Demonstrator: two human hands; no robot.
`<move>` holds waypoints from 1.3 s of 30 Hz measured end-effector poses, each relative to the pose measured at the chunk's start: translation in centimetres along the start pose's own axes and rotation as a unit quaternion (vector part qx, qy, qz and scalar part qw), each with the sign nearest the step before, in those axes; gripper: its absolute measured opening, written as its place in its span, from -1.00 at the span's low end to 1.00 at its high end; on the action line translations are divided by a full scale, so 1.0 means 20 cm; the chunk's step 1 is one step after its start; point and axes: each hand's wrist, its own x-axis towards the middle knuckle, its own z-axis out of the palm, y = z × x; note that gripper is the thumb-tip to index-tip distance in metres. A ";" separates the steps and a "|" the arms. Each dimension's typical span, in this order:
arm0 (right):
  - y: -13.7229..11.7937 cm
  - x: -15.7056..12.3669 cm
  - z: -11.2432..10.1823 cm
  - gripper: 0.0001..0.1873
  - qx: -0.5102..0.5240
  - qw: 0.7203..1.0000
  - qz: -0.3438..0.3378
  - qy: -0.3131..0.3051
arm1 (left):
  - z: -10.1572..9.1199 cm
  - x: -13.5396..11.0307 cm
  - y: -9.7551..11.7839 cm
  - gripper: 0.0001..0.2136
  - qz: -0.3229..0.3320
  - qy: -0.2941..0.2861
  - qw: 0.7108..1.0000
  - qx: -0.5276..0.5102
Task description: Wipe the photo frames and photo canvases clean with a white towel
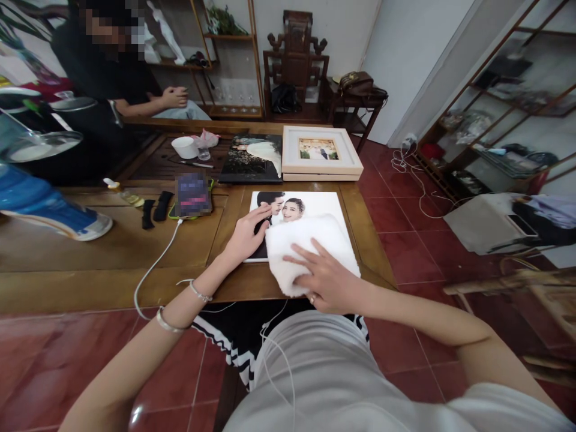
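White towel (310, 228) is covered by the right hand (327, 273), fingers splayed; lower digits partly hidden, so whether a fold is pinched can't be told. Left hand (252, 231) is laid on the couple portrait panel (321, 204), fingers extended, nothing grasped. Panel is laid face-up near the wooden table's (90, 288) near edge, partly hidden by the towel. Towel is judged light, soft, limp; best held bunched. Panel is judged stiff, fairly light, likely slick and scratch-prone; best gripped by opposite edges, print face avoided. Beyond it, a framed wedding photo (319, 150) and darker photo panel (243, 162) are set.
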 end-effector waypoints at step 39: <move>0.52 0.37 -0.09 -0.58 -0.062 0.982 0.161 0.071 | 0.01 0.00 0.00 -0.65 0.004 0.018 1.000 -0.005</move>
